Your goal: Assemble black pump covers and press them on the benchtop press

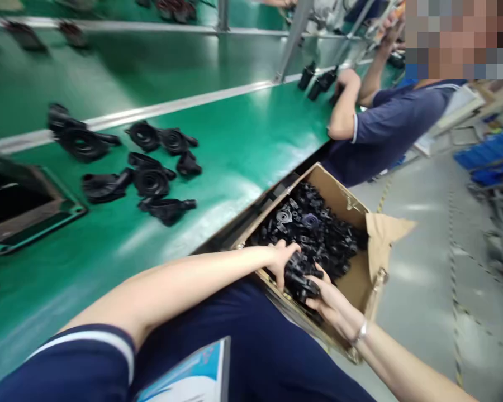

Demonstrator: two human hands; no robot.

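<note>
Both of my hands reach into a cardboard box (362,282) full of small black plastic parts (324,237). My left hand (281,259) curves its fingers around a black plastic part (295,273) near the box's close side. Against the lower right of that same dark cluster, my right hand (324,296) grips a black plastic part (308,287) between thumb and fingers. Whether the two hands share one part or hold separate ones is hard to tell amid the dark pile. A pale ring-shaped piece (284,216) and a purplish one (311,221) lie among the parts.
Several black round housings (151,181) lie on the green workbench (235,139) to the left, near a dark-framed tray (29,206). A co-worker (394,123) stands at the bench on the right beside upright black parts (318,84). Blue bins (490,151) stand farther right.
</note>
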